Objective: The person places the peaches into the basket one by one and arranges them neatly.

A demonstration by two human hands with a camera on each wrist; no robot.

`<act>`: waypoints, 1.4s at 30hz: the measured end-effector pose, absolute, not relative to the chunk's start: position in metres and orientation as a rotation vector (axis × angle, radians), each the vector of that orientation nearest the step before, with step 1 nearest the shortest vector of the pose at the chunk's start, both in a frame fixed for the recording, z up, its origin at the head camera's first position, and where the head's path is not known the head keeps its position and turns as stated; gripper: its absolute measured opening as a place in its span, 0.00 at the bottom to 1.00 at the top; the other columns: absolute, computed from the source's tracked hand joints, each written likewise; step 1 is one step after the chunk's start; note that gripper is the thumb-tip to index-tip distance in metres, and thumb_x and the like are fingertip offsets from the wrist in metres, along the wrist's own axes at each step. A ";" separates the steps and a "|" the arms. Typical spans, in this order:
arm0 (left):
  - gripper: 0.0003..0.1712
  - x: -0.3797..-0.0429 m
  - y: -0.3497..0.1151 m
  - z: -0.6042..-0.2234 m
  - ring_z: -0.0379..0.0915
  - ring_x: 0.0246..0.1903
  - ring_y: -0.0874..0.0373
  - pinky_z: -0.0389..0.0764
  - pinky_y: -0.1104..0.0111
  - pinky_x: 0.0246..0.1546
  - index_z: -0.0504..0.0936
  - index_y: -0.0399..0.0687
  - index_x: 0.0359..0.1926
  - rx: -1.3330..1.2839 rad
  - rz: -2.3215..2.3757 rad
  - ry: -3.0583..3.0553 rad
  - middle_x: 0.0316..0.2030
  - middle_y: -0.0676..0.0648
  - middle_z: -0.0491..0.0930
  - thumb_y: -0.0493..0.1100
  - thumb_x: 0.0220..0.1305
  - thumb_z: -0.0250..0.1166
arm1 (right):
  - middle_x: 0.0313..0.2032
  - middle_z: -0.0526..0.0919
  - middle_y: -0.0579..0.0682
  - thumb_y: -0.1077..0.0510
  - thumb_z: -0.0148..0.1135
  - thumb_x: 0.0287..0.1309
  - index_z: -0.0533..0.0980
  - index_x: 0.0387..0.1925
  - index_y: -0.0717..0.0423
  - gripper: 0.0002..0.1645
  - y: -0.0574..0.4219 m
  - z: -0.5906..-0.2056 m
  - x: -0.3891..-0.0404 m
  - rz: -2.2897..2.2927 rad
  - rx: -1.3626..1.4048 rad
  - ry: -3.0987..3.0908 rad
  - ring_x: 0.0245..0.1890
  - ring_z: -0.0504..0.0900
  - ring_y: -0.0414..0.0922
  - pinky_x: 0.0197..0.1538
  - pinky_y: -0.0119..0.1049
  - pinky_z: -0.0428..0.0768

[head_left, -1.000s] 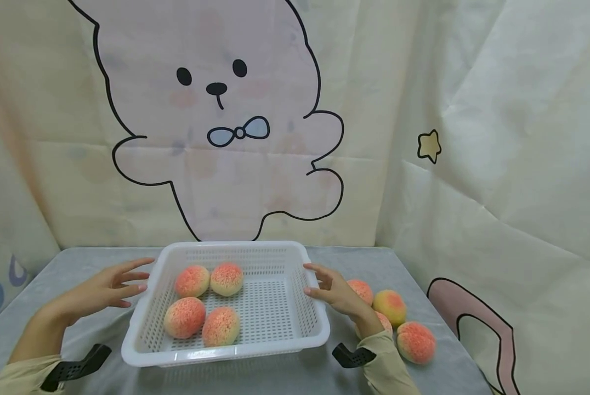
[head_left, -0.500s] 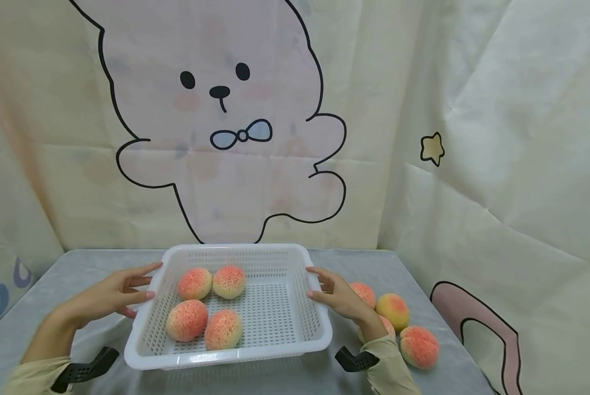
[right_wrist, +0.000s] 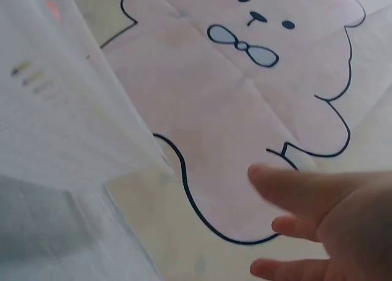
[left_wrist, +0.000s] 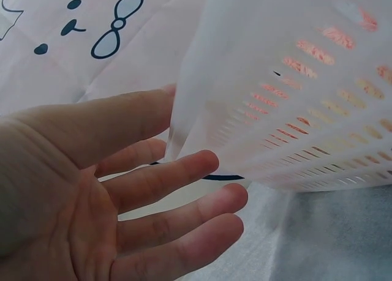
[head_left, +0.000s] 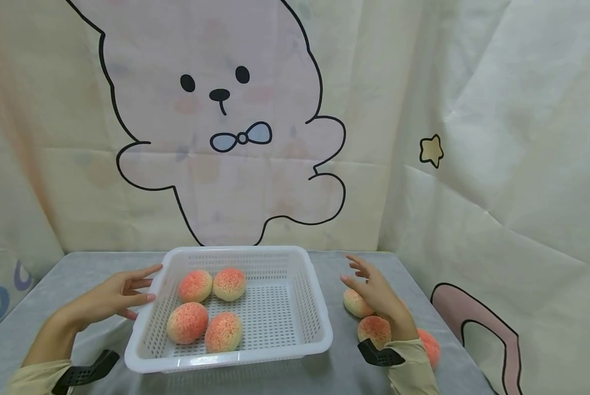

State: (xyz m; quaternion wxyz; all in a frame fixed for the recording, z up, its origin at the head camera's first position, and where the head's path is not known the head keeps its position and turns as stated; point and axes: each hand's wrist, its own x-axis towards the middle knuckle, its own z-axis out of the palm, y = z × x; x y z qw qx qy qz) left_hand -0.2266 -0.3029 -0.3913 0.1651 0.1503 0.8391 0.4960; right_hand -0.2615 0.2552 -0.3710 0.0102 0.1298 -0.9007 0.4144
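A white plastic basket (head_left: 236, 357) with slotted walls stands on the table and holds several peaches (head_left: 187, 323) in its left half. At its left rim is my left hand (head_left: 109, 296), fingers spread and nearly straight. In the left wrist view the thumb touches the rim's outer edge, and the other fingers lie below it along the wall. To the right of the basket, apart from it, my right hand (head_left: 381, 293) hovers with loosely bent fingers and holds nothing. Beneath and beside it lie more peaches (head_left: 374, 331), some partly hidden by the hand and forearm.
A grey cloth covers the table (head_left: 344, 378). Behind it hangs a pale curtain (head_left: 359, 208) printed with a bear, and another curtain runs along the right side. Black wrist straps (head_left: 381, 354) sit on both sleeves.
My right hand has left the basket's right rim and moved right, over the loose peaches. My left hand has come closer to the left rim and touches it. The basket stays put.
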 end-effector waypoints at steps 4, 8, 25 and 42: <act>0.47 -0.225 -0.303 -0.391 0.81 0.56 0.44 0.88 0.53 0.40 0.44 0.38 0.80 0.422 1.415 2.388 0.71 0.20 0.57 0.45 0.73 0.61 | 0.70 0.66 0.73 0.52 0.63 0.69 0.59 0.76 0.59 0.41 0.264 -0.373 -0.260 1.128 0.282 -2.910 0.68 0.66 0.73 0.64 0.68 0.70; 0.46 -0.225 -0.303 -0.391 0.81 0.55 0.45 0.88 0.55 0.39 0.44 0.37 0.80 0.457 1.419 2.395 0.71 0.19 0.58 0.45 0.73 0.61 | 0.67 0.70 0.71 0.53 0.64 0.68 0.62 0.74 0.60 0.39 0.269 -0.377 -0.259 0.908 0.176 -2.972 0.66 0.70 0.70 0.64 0.71 0.66; 0.47 -0.227 -0.303 -0.392 0.83 0.53 0.53 0.88 0.54 0.39 0.43 0.37 0.80 0.454 1.430 2.376 0.71 0.20 0.57 0.45 0.73 0.61 | 0.61 0.79 0.66 0.53 0.65 0.65 0.68 0.70 0.57 0.35 0.280 -0.388 -0.263 0.695 0.023 -3.115 0.61 0.77 0.66 0.67 0.79 0.37; 0.47 -0.230 -0.305 -0.394 0.81 0.55 0.47 0.88 0.55 0.39 0.44 0.39 0.80 0.450 1.396 2.401 0.71 0.20 0.58 0.46 0.73 0.62 | 0.56 0.84 0.61 0.54 0.74 0.53 0.78 0.60 0.62 0.33 0.275 -0.394 -0.263 0.755 0.128 -3.088 0.58 0.80 0.61 0.62 0.70 0.64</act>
